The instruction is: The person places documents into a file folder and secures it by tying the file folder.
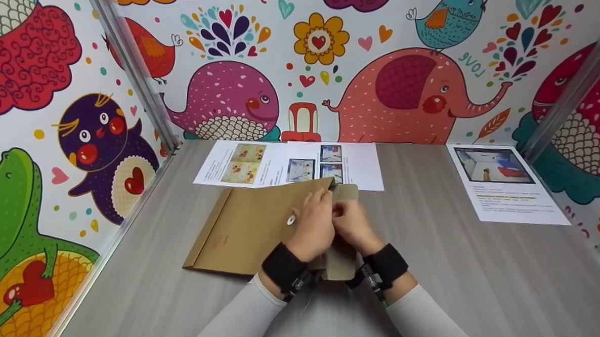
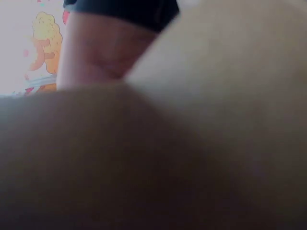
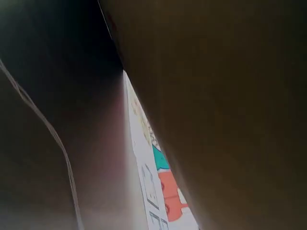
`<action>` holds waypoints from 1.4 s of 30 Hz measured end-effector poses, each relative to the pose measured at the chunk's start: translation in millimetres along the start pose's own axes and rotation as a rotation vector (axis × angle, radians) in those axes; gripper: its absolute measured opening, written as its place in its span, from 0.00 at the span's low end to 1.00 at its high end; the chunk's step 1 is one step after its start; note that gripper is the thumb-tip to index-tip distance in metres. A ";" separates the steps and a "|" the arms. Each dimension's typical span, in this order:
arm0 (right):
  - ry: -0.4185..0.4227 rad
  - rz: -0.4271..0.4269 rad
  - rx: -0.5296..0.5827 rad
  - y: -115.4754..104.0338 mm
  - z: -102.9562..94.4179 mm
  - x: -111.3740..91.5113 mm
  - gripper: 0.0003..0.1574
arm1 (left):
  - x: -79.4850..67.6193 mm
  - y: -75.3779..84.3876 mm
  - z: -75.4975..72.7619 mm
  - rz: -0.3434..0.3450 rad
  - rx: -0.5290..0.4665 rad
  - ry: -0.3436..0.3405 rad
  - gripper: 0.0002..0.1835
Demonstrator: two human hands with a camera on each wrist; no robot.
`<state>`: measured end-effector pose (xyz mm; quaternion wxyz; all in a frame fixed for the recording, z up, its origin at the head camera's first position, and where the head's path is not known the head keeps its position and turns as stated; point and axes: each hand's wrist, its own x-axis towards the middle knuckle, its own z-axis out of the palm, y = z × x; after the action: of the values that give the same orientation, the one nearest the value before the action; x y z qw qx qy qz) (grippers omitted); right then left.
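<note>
A brown kraft-paper document envelope point(image 1: 252, 224) lies on the table with its opening side to the right, and its narrow flap point(image 1: 340, 265) stands partly raised there. My left hand point(image 1: 312, 223) bends over that side and holds the envelope, beside a round white button point(image 1: 290, 220). Against it, my right hand point(image 1: 354, 224) has its fingers curled at the flap's fold, pinching there; its fingertips are partly hidden. A thin pale string point(image 3: 53, 132) hangs in the right wrist view. Blurred close surfaces fill most of the left wrist view.
Printed sheets point(image 1: 366, 168) lie behind the envelope, touching its far edge in the head view. Another printed sheet point(image 1: 508, 190) lies at the right of the grey table point(image 1: 417, 183). Cartoon-printed walls point(image 1: 375, 33) enclose the table's back and sides.
</note>
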<state>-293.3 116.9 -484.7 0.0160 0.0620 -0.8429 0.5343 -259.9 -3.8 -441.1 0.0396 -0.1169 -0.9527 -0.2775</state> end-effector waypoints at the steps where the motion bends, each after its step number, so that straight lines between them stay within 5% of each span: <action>1: -0.018 -0.024 -0.017 0.6 0.8 0.5 0.14 | -0.3 0.3 0.2 -0.001 -0.004 -0.002 0.30; 4: -0.073 -0.041 0.011 1.9 1.2 2.6 0.18 | 1.5 -3.0 0.0 -0.001 -0.019 -0.007 0.30; 9: -0.110 0.047 0.194 6.1 -10.7 6.9 0.14 | 10.4 -13.2 6.7 -0.044 0.008 -0.026 0.30; 12: -0.088 0.104 0.287 11.5 -25.9 10.7 0.15 | 11.3 -15.3 15.0 -0.034 0.113 -0.089 0.25; 15: -0.044 0.169 0.339 19.8 -43.8 15.4 0.16 | 9.4 -18.0 20.6 0.047 0.193 -0.190 0.11; 17: -0.018 0.224 0.354 26.4 -55.5 18.3 0.18 | 7.9 -20.7 21.8 0.083 0.186 -0.244 0.05; 20: 0.023 0.289 0.344 37.7 -70.3 22.7 0.19 | 8.4 -24.5 20.5 0.066 0.101 -0.285 0.10; 29: 0.056 0.336 0.246 67.8 -93.2 25.8 0.18 | 15.7 -35.0 13.4 -0.005 -0.050 -0.289 0.10; 34: 0.124 0.387 0.297 78.5 -100.3 23.1 0.20 | 27.9 -55.0 9.5 -0.063 -0.128 -0.297 0.12; 42: 0.234 0.384 0.312 97.8 -100.1 32.4 0.24 | 59.2 -94.3 -4.0 -0.152 -0.193 -0.152 0.14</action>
<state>-341.3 245.6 -526.6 0.0019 -0.1596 -0.7390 0.6545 -340.3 -71.2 -478.4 -0.0652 -0.0682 -0.9279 -0.3606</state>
